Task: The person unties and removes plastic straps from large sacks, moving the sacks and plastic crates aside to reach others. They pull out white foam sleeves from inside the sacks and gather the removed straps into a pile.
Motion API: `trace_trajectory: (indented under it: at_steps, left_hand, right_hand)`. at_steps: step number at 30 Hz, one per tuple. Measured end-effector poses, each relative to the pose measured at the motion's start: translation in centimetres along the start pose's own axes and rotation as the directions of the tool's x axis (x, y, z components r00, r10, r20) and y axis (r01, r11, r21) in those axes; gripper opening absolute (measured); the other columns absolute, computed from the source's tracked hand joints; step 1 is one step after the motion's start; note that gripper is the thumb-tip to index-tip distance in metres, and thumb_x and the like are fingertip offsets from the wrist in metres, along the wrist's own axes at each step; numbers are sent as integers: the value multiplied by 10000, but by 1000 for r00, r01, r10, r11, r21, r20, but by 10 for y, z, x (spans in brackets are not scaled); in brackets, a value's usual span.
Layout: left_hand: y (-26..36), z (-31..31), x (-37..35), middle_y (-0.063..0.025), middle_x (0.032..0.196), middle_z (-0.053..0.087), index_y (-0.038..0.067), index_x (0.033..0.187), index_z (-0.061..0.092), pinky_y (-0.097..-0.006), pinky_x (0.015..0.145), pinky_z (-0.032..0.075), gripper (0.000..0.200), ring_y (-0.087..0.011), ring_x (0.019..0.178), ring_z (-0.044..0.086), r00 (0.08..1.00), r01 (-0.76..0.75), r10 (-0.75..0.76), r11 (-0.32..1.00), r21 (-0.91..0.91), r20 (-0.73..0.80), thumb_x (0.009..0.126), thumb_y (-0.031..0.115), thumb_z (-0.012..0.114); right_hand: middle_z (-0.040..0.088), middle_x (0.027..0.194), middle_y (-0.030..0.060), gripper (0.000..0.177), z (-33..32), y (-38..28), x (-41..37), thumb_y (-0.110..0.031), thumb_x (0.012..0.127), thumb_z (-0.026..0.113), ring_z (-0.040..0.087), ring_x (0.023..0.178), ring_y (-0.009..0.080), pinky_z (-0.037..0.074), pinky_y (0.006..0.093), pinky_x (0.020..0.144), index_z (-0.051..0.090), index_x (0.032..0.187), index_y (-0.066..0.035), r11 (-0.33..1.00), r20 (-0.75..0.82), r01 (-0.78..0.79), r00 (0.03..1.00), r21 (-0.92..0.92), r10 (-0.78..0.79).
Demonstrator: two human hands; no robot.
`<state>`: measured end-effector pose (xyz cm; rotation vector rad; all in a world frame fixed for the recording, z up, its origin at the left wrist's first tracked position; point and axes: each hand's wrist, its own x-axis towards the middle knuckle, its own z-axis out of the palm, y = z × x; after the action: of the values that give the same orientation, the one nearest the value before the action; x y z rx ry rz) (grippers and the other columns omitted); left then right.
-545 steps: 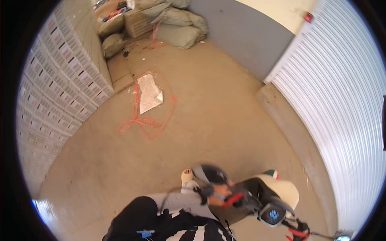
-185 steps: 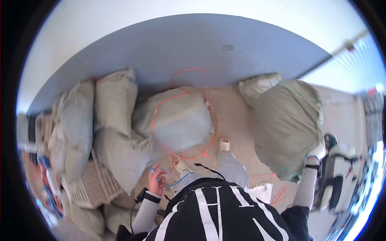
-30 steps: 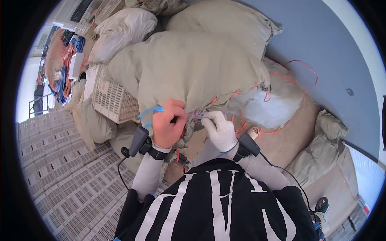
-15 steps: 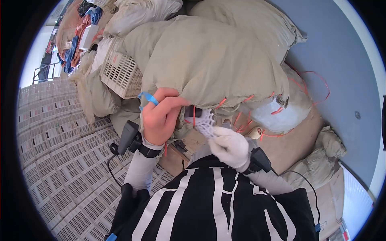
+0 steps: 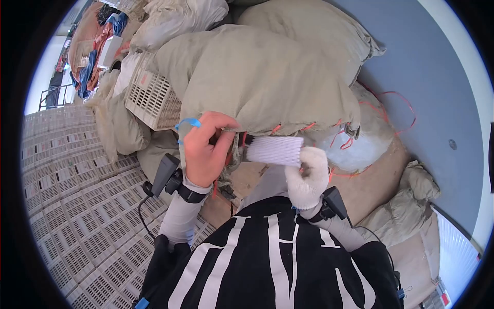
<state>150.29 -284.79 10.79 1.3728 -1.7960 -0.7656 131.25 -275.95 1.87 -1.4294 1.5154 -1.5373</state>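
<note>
White mesh sleeve | long axis left-right | right hand nearer, pinching sleeve's right end | left hand beyond left end, pinching sack's near edge

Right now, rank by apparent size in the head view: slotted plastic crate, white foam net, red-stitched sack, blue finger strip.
1. Red-stitched sack, by far
2. Slotted plastic crate, partly hidden
3. White foam net
4. Blue finger strip
</note>
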Motion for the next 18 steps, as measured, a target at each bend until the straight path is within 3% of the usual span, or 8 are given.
trace_trajectory:
  at_steps: [2, 3, 5, 7, 8, 13, 15, 18]
  left_hand:
    - [4, 1, 1, -66, 840, 613, 25, 908, 652, -257, 571, 423, 196, -150, 628, 546, 999, 49, -48, 998, 44, -20, 748, -88, 649]
    - [6, 2, 1, -78, 833, 621, 31, 935, 658, -275, 569, 442, 223, -172, 620, 574, 997, 74, -72, 995, 68, -32, 742, -80, 653]
    - [4, 10, -3, -91, 837, 628, 38, 963, 662, -295, 577, 465, 232, -205, 634, 601, 1000, 19, -18, 995, 95, -11, 749, -52, 652]
    - [4, 21, -2, -102, 844, 635, 47, 980, 665, -323, 594, 491, 236, -248, 669, 626, 995, -100, 100, 988, 119, 4, 754, -21, 652]
    - [6, 28, -3, -106, 849, 639, 53, 982, 666, -342, 607, 507, 234, -275, 697, 639, 983, -184, 184, 974, 136, 13, 756, -5, 652]
    - [30, 42, 2, -114, 820, 636, 34, 972, 688, -331, 633, 493, 237, -256, 706, 632, 977, -136, 105, 978, -161, -186, 749, -36, 646]
    - [39, 40, 3, -113, 815, 629, 32, 971, 686, -320, 638, 487, 219, -250, 708, 625, 952, -190, 137, 966, -178, -275, 763, -22, 644]
    - [53, 27, -15, -110, 810, 620, 29, 971, 684, -301, 637, 478, 202, -243, 686, 604, 944, -135, 44, 955, -262, -326, 777, -9, 642]
  right_hand:
    - [609, 1000, 131, 386, -1, -4, 12, 28, 628, 765, 617, 870, 308, 506, 334, 738, 628, 976, -69, 986, 4, 122, 992, -113, -123]
    - [589, 1025, 121, 366, 6, -3, 21, -28, 658, 740, 626, 768, 312, 521, 362, 668, 618, 997, -86, 916, 55, 339, 940, -213, -336]
    - [582, 1044, 115, 331, 32, -5, 21, -76, 696, 704, 627, 700, 308, 524, 382, 622, 617, 1015, -102, 920, 315, 260, 935, -293, -164]
    - [582, 1083, 108, 255, 57, 2, 20, -139, 768, 612, 630, 625, 311, 523, 419, 558, 613, 1021, -106, 849, 530, 221, 844, -480, 80]
    - [578, 1115, 138, 191, 64, 10, 15, -133, 792, 593, 632, 649, 330, 512, 422, 541, 609, 974, -80, 856, 514, 172, 849, -487, 122]
    - [606, 977, 152, 177, 70, 5, 59, -122, 783, 610, 629, 651, 346, 511, 425, 562, 617, 951, -67, 787, 644, 372, 764, -493, 43]
    - [618, 922, 157, 172, 60, -10, 79, -118, 780, 617, 628, 652, 352, 511, 426, 571, 620, 942, -61, 725, 743, 505, 669, -468, 14]
    - [635, 839, 165, 164, 22, -49, 91, -111, 775, 627, 627, 653, 362, 511, 428, 584, 625, 928, -53, 596, 883, 688, 463, -415, 80]
